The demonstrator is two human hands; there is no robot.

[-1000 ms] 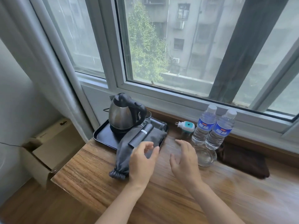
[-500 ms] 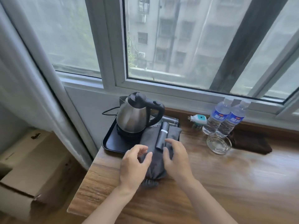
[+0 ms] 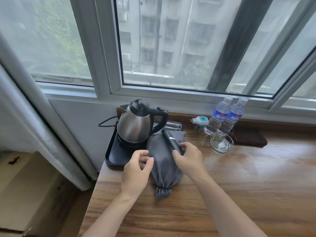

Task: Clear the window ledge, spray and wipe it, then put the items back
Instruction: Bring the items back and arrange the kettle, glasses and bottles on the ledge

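Observation:
A grey drawstring pouch [image 3: 162, 163] lies on the wooden ledge [image 3: 239, 194], its far end over a black tray [image 3: 114, 155]. A black cylinder [image 3: 171, 141] rests on top of the pouch. My right hand [image 3: 188, 158] closes its fingers around the near end of the cylinder and the pouch's right side. My left hand [image 3: 136, 170] rests against the pouch's left edge with its fingers curled. A steel kettle [image 3: 136, 124] stands on the tray just behind.
Two water bottles [image 3: 225, 117], a plug-in device [image 3: 201, 121], a glass ashtray [image 3: 221, 142] and a dark brown cloth [image 3: 248, 138] sit along the window side at right. Glasses [image 3: 172, 125] stand behind the kettle. A cardboard box [image 3: 25, 194] sits on the floor at left.
Both hands moved from hovering above the ledge onto the pouch. My right hand shifted left and closed on the black cylinder; the view swung left.

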